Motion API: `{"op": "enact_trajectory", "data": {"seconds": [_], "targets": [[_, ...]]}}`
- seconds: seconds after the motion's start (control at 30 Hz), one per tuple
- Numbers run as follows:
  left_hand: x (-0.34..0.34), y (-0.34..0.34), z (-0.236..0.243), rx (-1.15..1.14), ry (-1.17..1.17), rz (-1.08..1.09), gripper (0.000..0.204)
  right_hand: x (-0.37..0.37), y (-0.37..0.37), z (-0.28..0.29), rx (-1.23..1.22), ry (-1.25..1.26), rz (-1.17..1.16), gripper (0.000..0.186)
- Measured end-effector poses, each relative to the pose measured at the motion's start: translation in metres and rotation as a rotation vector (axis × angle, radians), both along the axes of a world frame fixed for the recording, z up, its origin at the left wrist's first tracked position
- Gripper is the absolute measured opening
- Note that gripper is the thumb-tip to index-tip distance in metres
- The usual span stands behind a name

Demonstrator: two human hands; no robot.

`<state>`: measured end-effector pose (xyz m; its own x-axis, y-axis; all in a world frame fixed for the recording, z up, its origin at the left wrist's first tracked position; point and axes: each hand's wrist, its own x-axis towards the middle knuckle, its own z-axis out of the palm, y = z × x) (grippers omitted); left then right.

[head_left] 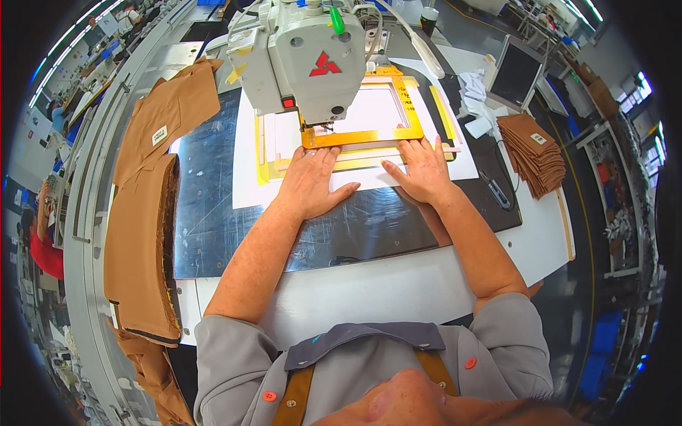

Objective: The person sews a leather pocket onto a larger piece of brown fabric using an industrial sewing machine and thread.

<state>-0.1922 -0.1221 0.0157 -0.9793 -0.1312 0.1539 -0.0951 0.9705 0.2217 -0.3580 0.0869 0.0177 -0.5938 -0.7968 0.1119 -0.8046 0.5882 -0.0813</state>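
My left hand (310, 179) lies flat, fingers outstretched, on a white template sheet (246, 181) edged inside with yellow and pale strips. Its fingertips touch or almost touch the front edge of a yellow clamp frame (355, 138). To the right, my right hand (423, 170) rests the same way, thumb spread, fingertips at the frame's front right corner. Neither hand grips anything. Above the frame hangs the grey head of a sewing machine (312, 64), its needle area partly hidden behind the frame and head.
Brown fabric panels (138, 241) are piled at the left, and a folded brown stack (533, 153) sits at the right. A cutter knife (495, 190) lies on the dark metal plate (213, 227). Behind it stand a screen (517, 73) and crumpled white material (472, 92).
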Motion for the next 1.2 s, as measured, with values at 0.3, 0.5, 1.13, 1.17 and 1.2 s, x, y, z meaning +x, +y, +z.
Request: {"op": "enact_trajectory", "data": {"seconds": [0.3,0.5,1.13,1.17,1.2], "targets": [[0.0,-0.002,-0.006,-0.025,0.089,0.015,0.09,-0.007,-0.004,-0.006,-0.037,0.051,0.016,0.074],[-0.004,-0.006,-0.015,0.062,0.246,-0.026,0.083,-0.016,0.001,-0.017,-0.223,0.044,0.073,0.061],[-0.002,-0.002,-0.008,-0.006,0.046,0.084,0.093,-0.035,0.003,-0.028,0.027,0.17,-0.075,0.079],[-0.004,-0.001,-0.009,-0.014,0.033,0.105,0.091,-0.035,0.004,-0.027,0.027,0.173,-0.082,0.079],[0.001,-0.003,-0.017,-0.02,0.032,0.118,0.091,-0.03,-0.003,-0.025,0.042,0.145,-0.074,0.079]]}}
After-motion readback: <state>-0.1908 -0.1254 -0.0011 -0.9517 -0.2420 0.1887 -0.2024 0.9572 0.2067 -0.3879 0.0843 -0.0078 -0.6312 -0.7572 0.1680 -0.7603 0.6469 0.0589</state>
